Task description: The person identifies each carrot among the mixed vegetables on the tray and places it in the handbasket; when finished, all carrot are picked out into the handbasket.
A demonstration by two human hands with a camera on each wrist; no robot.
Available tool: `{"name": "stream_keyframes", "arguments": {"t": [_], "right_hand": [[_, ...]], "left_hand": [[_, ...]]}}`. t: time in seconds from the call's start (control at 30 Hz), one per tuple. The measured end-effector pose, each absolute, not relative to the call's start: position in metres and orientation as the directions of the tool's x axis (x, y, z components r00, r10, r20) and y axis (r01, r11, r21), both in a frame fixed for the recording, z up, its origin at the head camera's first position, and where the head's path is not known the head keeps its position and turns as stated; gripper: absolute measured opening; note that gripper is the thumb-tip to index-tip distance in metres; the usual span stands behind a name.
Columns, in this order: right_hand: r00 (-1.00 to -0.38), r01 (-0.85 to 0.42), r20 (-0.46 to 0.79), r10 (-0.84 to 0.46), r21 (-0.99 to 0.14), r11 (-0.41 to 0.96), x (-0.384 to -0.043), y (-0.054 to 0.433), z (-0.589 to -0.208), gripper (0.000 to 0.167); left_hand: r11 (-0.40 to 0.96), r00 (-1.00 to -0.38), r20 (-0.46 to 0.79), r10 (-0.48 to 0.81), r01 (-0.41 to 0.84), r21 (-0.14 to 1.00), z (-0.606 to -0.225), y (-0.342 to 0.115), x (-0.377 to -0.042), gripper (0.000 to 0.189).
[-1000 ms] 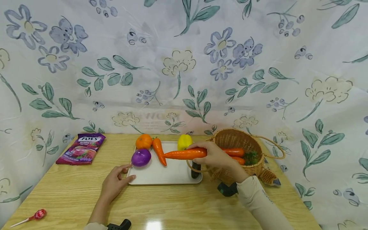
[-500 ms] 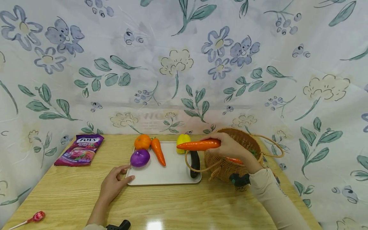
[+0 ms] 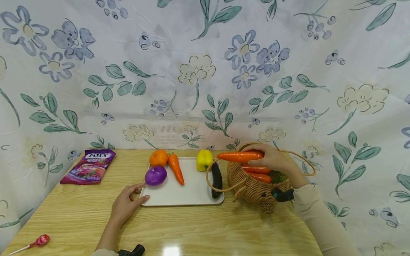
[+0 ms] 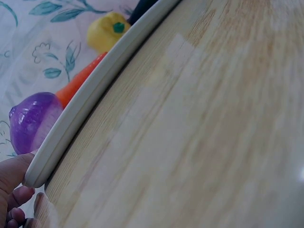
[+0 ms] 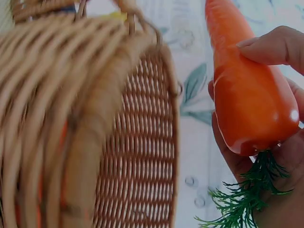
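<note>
My right hand (image 3: 269, 158) grips a large orange carrot (image 3: 238, 156) over the wicker basket (image 3: 248, 193). In the right wrist view the thumb lies along this carrot (image 5: 251, 104), its green leafy top (image 5: 251, 190) hanging by the palm. Two other carrots (image 3: 256, 174) lie inside the basket. My left hand (image 3: 126, 204) holds the front left corner of the white tray (image 3: 182, 199), thumb at the rim. On the tray are a purple round vegetable (image 3: 156, 176), an orange pumpkin-like one (image 3: 158, 158), a smaller carrot (image 3: 176, 169), a yellow bell pepper (image 3: 204, 160) and a dark eggplant (image 3: 216, 181).
One looped basket handle (image 3: 208, 179) reaches over the tray's right end; another handle (image 3: 309, 165) sticks out to the right. A purple candy bag (image 3: 89, 167) lies at back left, a red lollipop (image 3: 41, 240) at front left. Floral cloth (image 3: 198, 99) hangs behind the table (image 3: 192, 227).
My right hand has carried the large carrot rightward and back, from above the tray to above the basket. The left hand stays at the tray corner.
</note>
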State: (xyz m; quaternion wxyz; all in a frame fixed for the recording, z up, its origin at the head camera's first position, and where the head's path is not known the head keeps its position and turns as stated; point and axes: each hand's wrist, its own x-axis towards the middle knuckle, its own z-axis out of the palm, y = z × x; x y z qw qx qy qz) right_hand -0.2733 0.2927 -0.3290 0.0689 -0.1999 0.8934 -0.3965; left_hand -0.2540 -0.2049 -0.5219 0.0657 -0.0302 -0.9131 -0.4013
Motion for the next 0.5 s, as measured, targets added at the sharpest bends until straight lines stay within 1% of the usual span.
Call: {"name": "stream_keyframes", "arguments": {"t": [0.13, 0.27, 0.5], "right_hand": [[-0.924, -0.269, 0.016, -0.382, -0.738, 0.619, -0.275, 0.310, -0.328, 0.039], [-0.937, -0.257, 0.014, -0.349, -0.706, 0.660, -0.275, 0.325, -0.323, 0.040], [-0.939, -0.249, -0.008, -0.345, -0.676, 0.694, -0.284, 0.354, -0.323, 0.040]], "left_hand": [[0.674, -0.990, 0.138, 0.002, 0.103, 0.732, -0.521, -0.204, -0.254, 0.053], [0.674, -0.990, 0.138, 0.002, 0.103, 0.732, -0.521, -0.205, -0.254, 0.053], [0.676, -0.991, 0.137, 0.003, 0.103, 0.730, -0.521, -0.205, -0.254, 0.052]]}}
